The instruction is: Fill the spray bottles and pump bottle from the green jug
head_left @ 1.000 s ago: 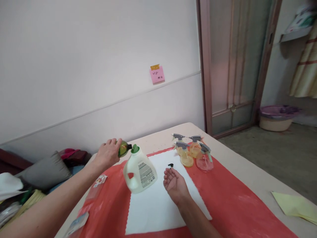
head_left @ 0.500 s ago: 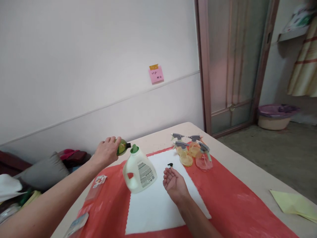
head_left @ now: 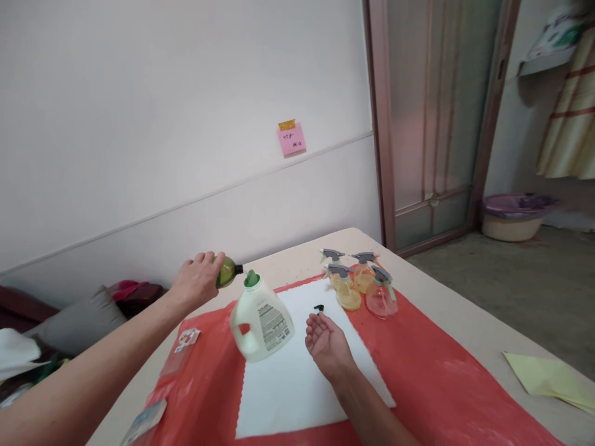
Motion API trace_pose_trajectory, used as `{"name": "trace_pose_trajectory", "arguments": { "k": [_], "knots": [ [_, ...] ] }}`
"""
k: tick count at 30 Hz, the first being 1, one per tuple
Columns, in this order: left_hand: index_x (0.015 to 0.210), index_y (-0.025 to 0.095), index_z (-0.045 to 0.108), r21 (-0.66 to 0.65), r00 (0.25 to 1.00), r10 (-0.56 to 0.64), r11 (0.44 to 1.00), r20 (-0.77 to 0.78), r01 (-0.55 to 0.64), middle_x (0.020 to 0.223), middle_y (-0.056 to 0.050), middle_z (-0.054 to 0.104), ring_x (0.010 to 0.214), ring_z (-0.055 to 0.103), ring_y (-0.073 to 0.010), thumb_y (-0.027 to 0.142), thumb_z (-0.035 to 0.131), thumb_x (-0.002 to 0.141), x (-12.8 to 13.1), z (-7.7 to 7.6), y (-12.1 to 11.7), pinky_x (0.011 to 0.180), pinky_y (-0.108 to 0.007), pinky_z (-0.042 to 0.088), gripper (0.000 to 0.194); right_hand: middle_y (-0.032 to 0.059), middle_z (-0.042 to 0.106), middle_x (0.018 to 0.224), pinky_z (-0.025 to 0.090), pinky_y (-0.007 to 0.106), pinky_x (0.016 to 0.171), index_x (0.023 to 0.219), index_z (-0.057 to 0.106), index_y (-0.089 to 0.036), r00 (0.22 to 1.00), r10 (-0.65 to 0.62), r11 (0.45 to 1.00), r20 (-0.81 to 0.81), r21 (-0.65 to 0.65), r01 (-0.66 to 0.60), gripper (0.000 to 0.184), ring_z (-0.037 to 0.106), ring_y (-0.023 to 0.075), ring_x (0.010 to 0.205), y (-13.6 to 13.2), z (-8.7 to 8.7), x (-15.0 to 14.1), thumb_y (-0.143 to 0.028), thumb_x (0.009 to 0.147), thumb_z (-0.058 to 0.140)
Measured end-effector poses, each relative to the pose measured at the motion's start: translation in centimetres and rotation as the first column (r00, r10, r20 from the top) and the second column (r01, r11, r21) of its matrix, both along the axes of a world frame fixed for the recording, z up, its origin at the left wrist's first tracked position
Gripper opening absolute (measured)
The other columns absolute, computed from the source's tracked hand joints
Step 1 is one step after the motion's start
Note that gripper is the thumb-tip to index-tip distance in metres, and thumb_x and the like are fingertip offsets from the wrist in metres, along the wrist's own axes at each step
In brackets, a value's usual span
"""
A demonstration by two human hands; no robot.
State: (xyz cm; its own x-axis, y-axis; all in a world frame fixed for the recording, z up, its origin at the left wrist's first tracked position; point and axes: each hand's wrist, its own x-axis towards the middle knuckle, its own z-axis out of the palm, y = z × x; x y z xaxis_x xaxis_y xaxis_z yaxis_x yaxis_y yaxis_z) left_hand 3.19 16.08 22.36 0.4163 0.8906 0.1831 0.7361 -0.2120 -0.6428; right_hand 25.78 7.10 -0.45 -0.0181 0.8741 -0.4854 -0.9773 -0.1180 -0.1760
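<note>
My left hand (head_left: 198, 279) is closed around a green translucent bottle (head_left: 227, 272), tipped nearly sideways with its black neck pointing right. That neck is just left of and slightly above the green pour spout (head_left: 251, 279) of a large pale-green detergent jug (head_left: 263, 325). A faint trickle appears between them. The jug has a printed label and stands on a white cloth (head_left: 288, 402). My right hand (head_left: 328, 347) is palm up over the cloth, fingers curled. A black pump head (head_left: 318, 308) sticks up at its fingertips, seemingly pinched there; its lower part is hidden.
Several spray bottles (head_left: 382, 300) with grey triggers stand behind the right hand. A red plastic sheet (head_left: 441, 378) covers part of the table, with clear packets (head_left: 144, 421) at left. Yellow paper (head_left: 543, 378) lies at right. A pink note (head_left: 292, 139) is on the wall.
My left hand and the green bottle have shifted slightly left and down, leaving a little more gap to the spout. The jug and my right hand stay nearly still.
</note>
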Motion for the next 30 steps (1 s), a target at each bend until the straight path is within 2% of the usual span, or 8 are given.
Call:
{"name": "trace_pose_trajectory", "arguments": {
  "k": [18,30],
  "knots": [
    [0.138,0.015,0.045,0.01,0.998,-0.012,1.0,-0.057,0.012,0.125,-0.017,0.058,0.114,0.053,-0.0335,0.014,0.055,0.077,0.55,0.92,-0.25,0.082,-0.043,0.046,0.062,0.0018,0.068,0.07,0.047,0.019,0.05,0.085,0.064,-0.015,1.0,0.004,1.0,0.0,-0.002,-0.004,0.011,0.06,0.0092,0.055,0.0,0.01,0.01,-0.024,0.091,0.061],
    [0.136,0.015,0.047,0.022,0.992,-0.066,0.997,-0.106,0.069,0.12,-0.016,0.059,0.111,0.054,-0.033,0.01,0.052,0.077,0.34,0.97,-0.1,0.079,-0.041,0.044,0.06,0.0019,0.068,0.07,0.047,0.019,0.051,0.084,0.064,-0.017,1.0,0.0,1.0,-0.008,0.006,0.0,0.008,0.06,0.0098,0.056,-0.03,-0.04,0.04,-0.023,0.089,0.063]
  ]
}}
